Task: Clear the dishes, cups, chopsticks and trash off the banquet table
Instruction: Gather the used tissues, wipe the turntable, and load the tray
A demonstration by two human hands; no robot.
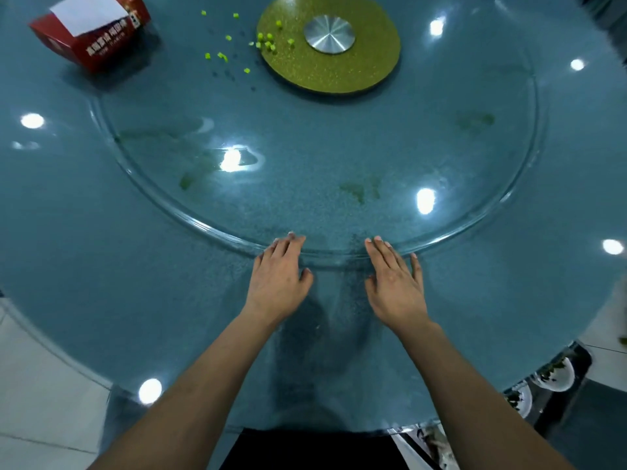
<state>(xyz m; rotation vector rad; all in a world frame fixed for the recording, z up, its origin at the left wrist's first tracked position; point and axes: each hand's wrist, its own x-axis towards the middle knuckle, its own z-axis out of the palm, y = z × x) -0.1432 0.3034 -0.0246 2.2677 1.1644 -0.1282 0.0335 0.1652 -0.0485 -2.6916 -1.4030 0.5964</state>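
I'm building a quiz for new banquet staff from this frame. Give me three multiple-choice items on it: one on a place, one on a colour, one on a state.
1. Where is the red box?
A. far left of the table
B. on the gold disc
C. beside the right hand

2. What colour are the small food bits scattered near the gold disc?
A. red
B. bright green
C. white

3. How are the two hands placed?
A. both gripping a cup
B. one raised, one in a fist
C. both flat, fingers straight, at the near rim of the glass turntable

Answers:
1 A, the box sits at the far left, apart from the disc.
2 B, the bits are bright green.
3 C, the left hand and right hand lie flat, holding nothing, fingertips on the turntable edge.
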